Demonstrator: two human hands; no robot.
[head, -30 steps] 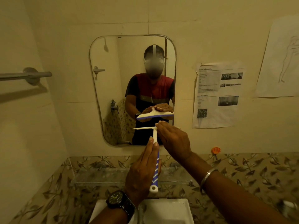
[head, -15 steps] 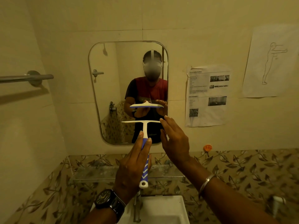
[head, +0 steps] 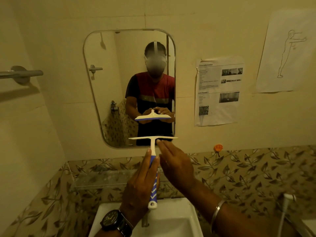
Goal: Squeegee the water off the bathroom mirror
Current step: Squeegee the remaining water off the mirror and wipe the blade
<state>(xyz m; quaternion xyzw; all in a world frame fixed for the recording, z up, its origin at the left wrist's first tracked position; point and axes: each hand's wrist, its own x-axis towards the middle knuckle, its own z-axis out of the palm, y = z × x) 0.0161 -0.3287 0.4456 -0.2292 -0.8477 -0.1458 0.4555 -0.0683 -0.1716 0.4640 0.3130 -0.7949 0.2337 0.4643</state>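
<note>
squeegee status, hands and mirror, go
Left hand holds squeegee handle. Right hand open, fingertips at the blade. Blade level, off the mirror. Nothing between them.

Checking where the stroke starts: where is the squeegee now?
Head view, centre: the left hand holds the squeegee upright above the sink, its blade level before the bottom edge of the mirror, with the right hand beside it.

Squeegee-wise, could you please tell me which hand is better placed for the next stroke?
Left. The left hand holds the squeegee by its handle, before the mirror; the right hand only touches its head with straight fingers.
</note>
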